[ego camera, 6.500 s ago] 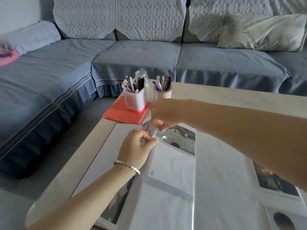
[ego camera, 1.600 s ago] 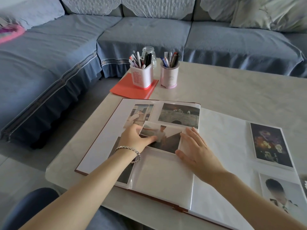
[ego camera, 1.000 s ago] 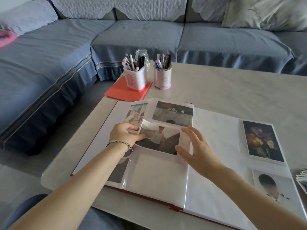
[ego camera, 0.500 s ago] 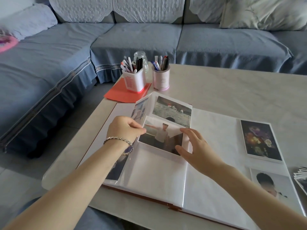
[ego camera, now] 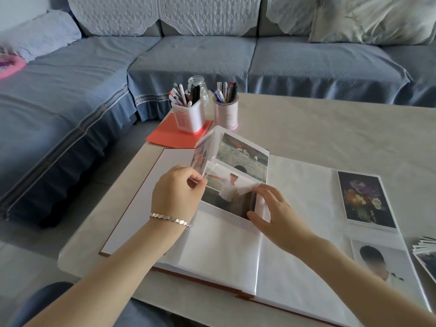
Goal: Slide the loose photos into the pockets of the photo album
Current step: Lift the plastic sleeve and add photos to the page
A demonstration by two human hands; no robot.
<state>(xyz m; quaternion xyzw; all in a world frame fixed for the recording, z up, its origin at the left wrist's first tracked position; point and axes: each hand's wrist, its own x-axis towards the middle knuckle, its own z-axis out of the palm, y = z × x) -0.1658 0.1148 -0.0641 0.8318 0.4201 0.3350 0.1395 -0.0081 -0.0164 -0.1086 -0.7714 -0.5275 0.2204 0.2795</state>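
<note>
The photo album (ego camera: 299, 267) lies open on the pale table. One clear pocket page (ego camera: 212, 152) stands lifted near the spine. My left hand (ego camera: 177, 192) pinches that page's lower edge. A photo of a person in white (ego camera: 230, 192) sits partly inside the middle pocket. My right hand (ego camera: 276, 215) pinches this photo's right end between thumb and fingers. A bridge photo (ego camera: 243, 156) fills the pocket above. On the right page sit a flower photo (ego camera: 364, 199) and a portrait photo (ego camera: 382, 263). A stack of loose photos (ego camera: 425, 253) lies at the right edge.
Two pen holders (ego camera: 188, 114) (ego camera: 225, 112) and a glass jar (ego camera: 197, 84) stand at the table's far left on a red folder (ego camera: 165, 138). A blue-grey sofa (ego camera: 283, 55) wraps round the back and left. The table edge (ego camera: 70, 241) runs close on the left.
My left hand has raised the pocket page higher from the album. My right hand's fingers have curled onto the photo's right end. The photo stack has come into view.
</note>
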